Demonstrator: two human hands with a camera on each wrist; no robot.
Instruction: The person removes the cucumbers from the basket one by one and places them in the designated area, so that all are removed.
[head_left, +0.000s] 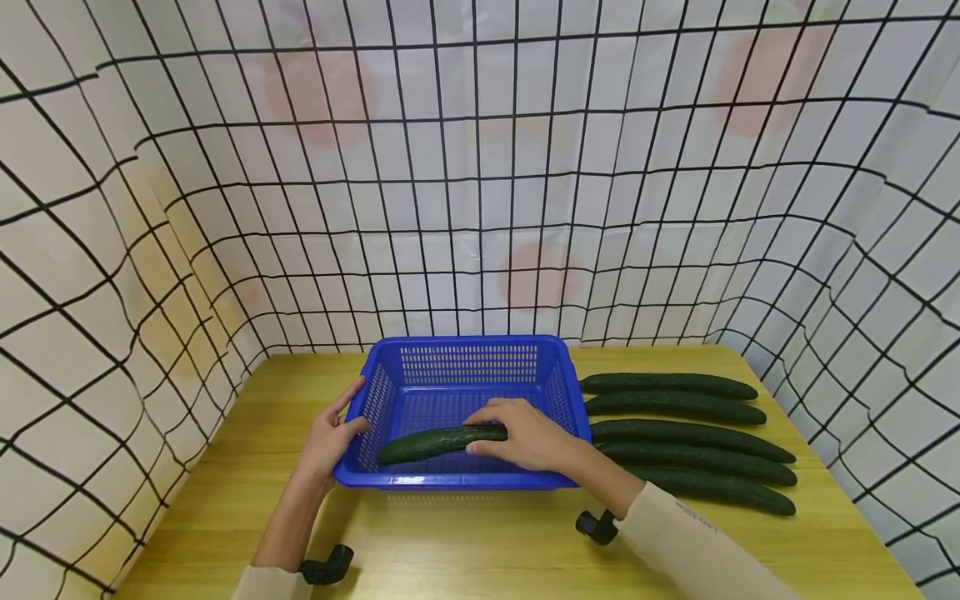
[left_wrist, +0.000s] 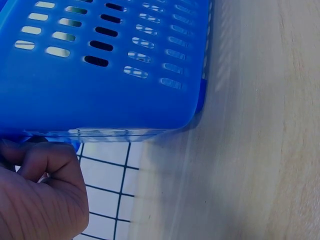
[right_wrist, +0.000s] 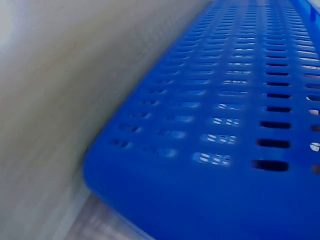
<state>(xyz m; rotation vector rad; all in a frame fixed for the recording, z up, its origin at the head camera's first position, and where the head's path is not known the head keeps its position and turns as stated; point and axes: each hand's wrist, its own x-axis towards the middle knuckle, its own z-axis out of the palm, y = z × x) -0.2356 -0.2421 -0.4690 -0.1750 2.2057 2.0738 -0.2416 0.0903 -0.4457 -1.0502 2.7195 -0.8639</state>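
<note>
A blue plastic basket [head_left: 465, 481] with slotted walls stands on the wooden table. Inside it, near the front wall, a dark green cucumber [head_left: 423, 445] lies lengthwise. My right hand [head_left: 525, 435] reaches over the basket's front right and grips the cucumber's right end between thumb and fingers. At the left side, my left hand [head_left: 330, 437] holds the basket's rim; its fingers curl at the rim in the left wrist view. The right wrist view is filled by the basket's outer wall [right_wrist: 190, 190], and the right hand itself is out of sight there.
Several cucumbers [head_left: 690, 433] lie side by side on the table right of the basket, their left ends close to it. Walls with black grid netting [head_left: 480, 167] enclose the table [head_left: 450, 550] at the back and both sides. Black wrist devices [head_left: 327, 565] sit at both sleeves.
</note>
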